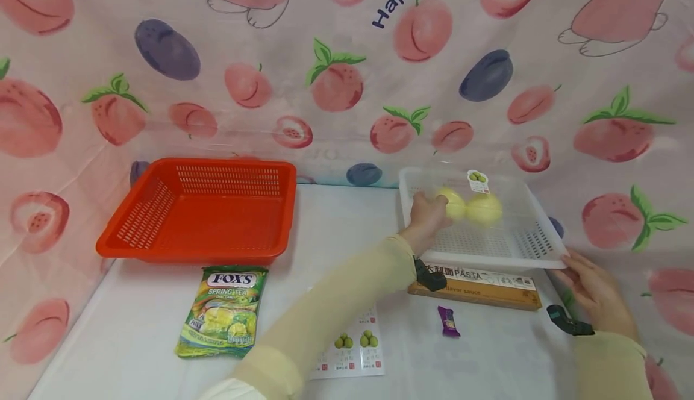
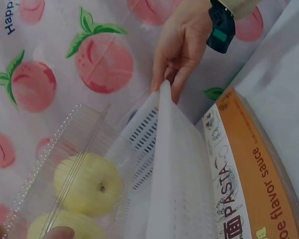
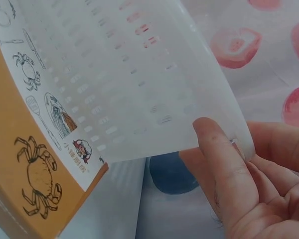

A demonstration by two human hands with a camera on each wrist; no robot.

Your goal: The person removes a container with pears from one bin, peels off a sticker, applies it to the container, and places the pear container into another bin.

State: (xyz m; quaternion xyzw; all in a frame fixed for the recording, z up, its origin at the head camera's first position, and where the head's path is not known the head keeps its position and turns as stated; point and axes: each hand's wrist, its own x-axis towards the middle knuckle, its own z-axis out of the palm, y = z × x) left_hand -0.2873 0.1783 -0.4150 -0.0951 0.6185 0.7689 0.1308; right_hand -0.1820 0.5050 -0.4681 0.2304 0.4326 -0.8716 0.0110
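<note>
My left hand grips the left end of a clear plastic box that holds two pale yellow, round fruits. In the head view a small fruit label shows at the back of the box. The box overlaps the inside of a white plastic basket. My right hand pinches the front right corner of that basket, thumb on one side of the rim and fingers on the other. A brown and white pasta box lies along the basket's front side.
A red basket stands at the back left, with a green candy bag before it. Partly under my left forearm lies a sheet of fruit labels. A small purple-wrapped sweet sits in front of the pasta box. Patterned cloth rises behind.
</note>
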